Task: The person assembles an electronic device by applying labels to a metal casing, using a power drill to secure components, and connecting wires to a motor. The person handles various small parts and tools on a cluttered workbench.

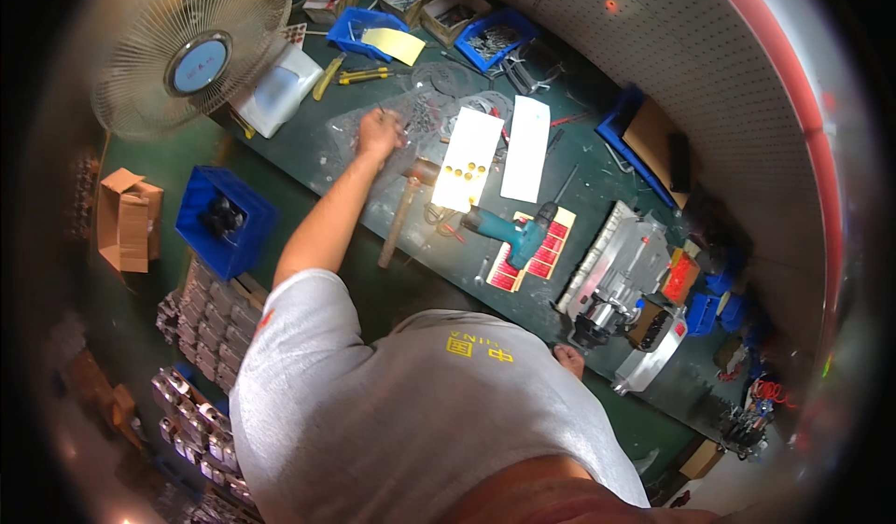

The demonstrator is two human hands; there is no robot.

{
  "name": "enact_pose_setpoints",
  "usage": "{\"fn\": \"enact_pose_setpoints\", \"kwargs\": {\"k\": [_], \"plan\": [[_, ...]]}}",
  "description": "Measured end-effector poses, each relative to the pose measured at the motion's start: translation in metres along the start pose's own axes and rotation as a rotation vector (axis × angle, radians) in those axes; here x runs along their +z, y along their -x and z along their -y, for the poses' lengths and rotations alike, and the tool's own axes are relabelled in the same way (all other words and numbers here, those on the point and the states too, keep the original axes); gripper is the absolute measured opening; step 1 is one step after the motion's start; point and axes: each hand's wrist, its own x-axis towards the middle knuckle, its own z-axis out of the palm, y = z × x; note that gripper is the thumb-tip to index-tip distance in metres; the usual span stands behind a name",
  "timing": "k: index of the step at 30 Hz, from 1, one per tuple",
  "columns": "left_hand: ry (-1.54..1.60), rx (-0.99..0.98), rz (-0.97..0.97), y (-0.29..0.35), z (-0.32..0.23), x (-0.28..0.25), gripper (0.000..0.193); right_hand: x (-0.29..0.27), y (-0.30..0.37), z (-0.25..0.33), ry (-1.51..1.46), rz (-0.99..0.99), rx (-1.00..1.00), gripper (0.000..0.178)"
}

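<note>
My left hand (379,134) reaches over the bench onto a clear plastic bag (343,130) with small metal parts (425,118) beside it. Its fingers are drawn together; what they pinch is too small to make out. Close to that hand lies a hammer (399,221) with a wooden handle. Right of it, a white sheet (478,141) carries several small brass-coloured round pieces (465,171). Low by the bench's front edge, my right hand (569,361) shows partly past my shirt, fingers curled. Whether it holds anything is hidden.
A teal cordless drill (523,237) lies on red-and-cream cards (551,255). To its right sits a silver metal machine assembly (616,281). Blue bins (495,41) line the back. A fan (198,62) stands at the far left, above a blue crate (224,221) and an open carton (129,221).
</note>
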Motion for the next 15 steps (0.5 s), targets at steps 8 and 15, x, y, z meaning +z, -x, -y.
{"fn": "enact_pose_setpoints", "kwargs": {"k": [8, 15], "plan": [[-0.691, 0.374, 0.072, -0.028, -0.015, 0.005, 0.018, -0.012, 0.007, 0.014, 0.011, 0.024, -0.023, 0.016], [-0.986, 0.840, 0.564, -0.027, -0.023, 0.015, 0.023, -0.018, 0.012, -0.006, -0.007, 0.038, -0.022, 0.017]]}}
